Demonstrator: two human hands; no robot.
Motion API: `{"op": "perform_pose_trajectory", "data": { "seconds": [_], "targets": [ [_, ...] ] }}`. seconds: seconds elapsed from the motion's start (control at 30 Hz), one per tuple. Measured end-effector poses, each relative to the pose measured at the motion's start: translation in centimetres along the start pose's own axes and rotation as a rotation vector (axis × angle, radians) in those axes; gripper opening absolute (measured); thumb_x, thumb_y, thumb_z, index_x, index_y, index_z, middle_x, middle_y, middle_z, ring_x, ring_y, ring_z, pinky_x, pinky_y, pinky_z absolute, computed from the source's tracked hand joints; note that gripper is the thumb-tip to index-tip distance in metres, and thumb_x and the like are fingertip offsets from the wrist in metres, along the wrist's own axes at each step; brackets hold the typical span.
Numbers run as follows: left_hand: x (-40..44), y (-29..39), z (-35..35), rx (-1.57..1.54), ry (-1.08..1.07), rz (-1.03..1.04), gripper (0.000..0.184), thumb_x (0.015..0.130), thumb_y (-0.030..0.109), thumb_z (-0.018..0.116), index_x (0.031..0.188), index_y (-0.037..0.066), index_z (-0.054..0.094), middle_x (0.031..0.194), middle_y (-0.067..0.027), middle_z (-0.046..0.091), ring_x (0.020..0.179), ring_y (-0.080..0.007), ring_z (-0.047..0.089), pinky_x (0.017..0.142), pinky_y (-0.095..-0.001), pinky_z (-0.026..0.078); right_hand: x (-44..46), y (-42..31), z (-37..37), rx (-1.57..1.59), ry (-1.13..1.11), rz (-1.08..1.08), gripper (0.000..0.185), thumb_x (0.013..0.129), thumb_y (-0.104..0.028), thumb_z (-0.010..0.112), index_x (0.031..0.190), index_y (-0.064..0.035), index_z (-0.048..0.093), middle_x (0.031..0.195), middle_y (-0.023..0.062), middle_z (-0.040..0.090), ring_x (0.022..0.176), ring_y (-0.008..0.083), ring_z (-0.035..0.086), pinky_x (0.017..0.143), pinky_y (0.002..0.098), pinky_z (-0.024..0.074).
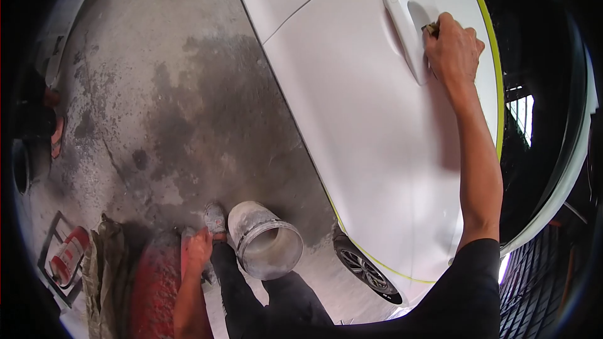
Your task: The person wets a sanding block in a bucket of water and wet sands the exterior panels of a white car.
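Observation:
A white car door panel (pixel 364 107) fills the right half of the view, with a white door handle (pixel 404 28) near its top. My right hand (pixel 453 50) is closed on a small dark and yellowish piece (pixel 431 29), against the panel just right of the handle. Low in the view, my left hand (pixel 199 245) is closed beside a red object (pixel 187 238) near my foot; what it grips, if anything, is too small to make out.
A whitish bucket (pixel 267 238) stands by my feet, left of the car wheel (pixel 364 267). At lower left are a red drum (pixel 157 289), brown cloth (pixel 105 270) and a red canister (pixel 69 256). Another person's foot (pixel 58 137) shows at far left. Yellow-green tape (pixel 496 81) edges the panel.

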State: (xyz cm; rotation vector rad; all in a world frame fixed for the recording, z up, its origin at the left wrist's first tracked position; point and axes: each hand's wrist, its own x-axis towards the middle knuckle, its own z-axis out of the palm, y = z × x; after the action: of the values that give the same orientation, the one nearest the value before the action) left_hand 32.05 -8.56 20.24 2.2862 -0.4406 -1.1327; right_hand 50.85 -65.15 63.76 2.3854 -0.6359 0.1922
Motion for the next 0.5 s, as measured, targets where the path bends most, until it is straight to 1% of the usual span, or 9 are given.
{"op": "perform_pose_trajectory", "data": {
  "seconds": [0.07,0.17,0.27,0.3,0.4,0.43,0.5],
  "targets": [
    [-0.2,-0.4,-0.1,-0.015,-0.011,-0.021,0.041,0.099,0.025,0.053,0.126,-0.004,0.062,0.114,-0.0306,0.066,0.107,-0.046,0.064,0.094,-0.0485,0.05,0.9,-0.2,0.7,-0.006,0.103,-0.078,0.014,0.092,-0.022,0.07,0.094,-0.0074,0.072,0.08,0.0112,0.072,0.09,0.0292,0.065,0.093,0.0483,0.0413],
    [-0.4,2.0,-2.3,-0.043,-0.081,-0.121,0.041,0.098,0.025,0.055,0.127,-0.003,0.062,0.115,-0.0291,0.067,0.108,-0.0449,0.064,0.095,-0.0475,0.05,1.7,0.2,1.5,-0.033,0.204,-0.163,0.02,0.091,-0.027,0.072,0.094,-0.0064,0.071,0.077,0.0114,0.072,0.089,0.028,0.065,0.092,0.0477,0.0421],
    [-0.3,1.8,-2.6,-0.082,-0.079,-0.118,0.041,0.098,0.025,0.055,0.128,-0.001,0.062,0.118,-0.0281,0.066,0.111,-0.0434,0.063,0.097,-0.0469,0.049,1.6,0.9,0.0,0.16,0.127,0.029,0.029,0.09,-0.034,0.073,0.094,-0.0051,0.071,0.078,0.0132,0.072,0.083,0.028,0.067,0.09,0.0488,0.0442],
    [-0.1,1.4,-2.2,-0.08,-0.074,-0.11,0.041,0.097,0.026,0.055,0.128,-0.001,0.063,0.119,-0.0279,0.066,0.112,-0.0431,0.063,0.098,-0.0468,0.049,1.4,1.1,-0.6,0.269,0.113,0.139,0.037,0.09,-0.041,0.072,0.093,-0.0042,0.071,0.079,0.0151,0.073,0.079,0.0296,0.069,0.09,0.051,0.0462],
    [0.2,0.1,-1.0,-0.063,-0.075,-0.091,0.042,0.097,0.029,0.056,0.128,0.0,0.063,0.123,-0.0276,0.064,0.114,-0.0425,0.062,0.1,-0.0464,0.048,1.8,3.1,-0.7,0.386,0.118,0.12,0.039,0.09,-0.044,0.072,0.093,-0.0053,0.072,0.082,0.0152,0.074,0.078,0.0307,0.071,0.091,0.0519,0.0471],
    [0.4,-0.1,-0.7,-0.055,-0.083,-0.084,0.043,0.097,0.029,0.055,0.128,0.0,0.064,0.123,-0.0275,0.064,0.115,-0.0425,0.062,0.1,-0.0463,0.047,2.2,3.9,-0.3,0.298,0.144,0.072,0.042,0.088,-0.048,0.072,0.097,-0.0066,0.073,0.086,0.0142,0.075,0.085,0.032,0.071,0.094,0.0549,0.0452],
    [0.3,0.2,-0.8,-0.041,-0.084,-0.077,0.044,0.098,0.031,0.055,0.127,0.0,0.064,0.123,-0.0273,0.064,0.115,-0.0427,0.061,0.1,-0.0462,0.047,3.0,4.3,-0.2,0.218,0.138,0.095,0.044,0.087,-0.049,0.072,0.102,-0.0083,0.074,0.089,0.0139,0.076,0.089,0.0335,0.07,0.096,0.0581,0.0424]
  ]
}}
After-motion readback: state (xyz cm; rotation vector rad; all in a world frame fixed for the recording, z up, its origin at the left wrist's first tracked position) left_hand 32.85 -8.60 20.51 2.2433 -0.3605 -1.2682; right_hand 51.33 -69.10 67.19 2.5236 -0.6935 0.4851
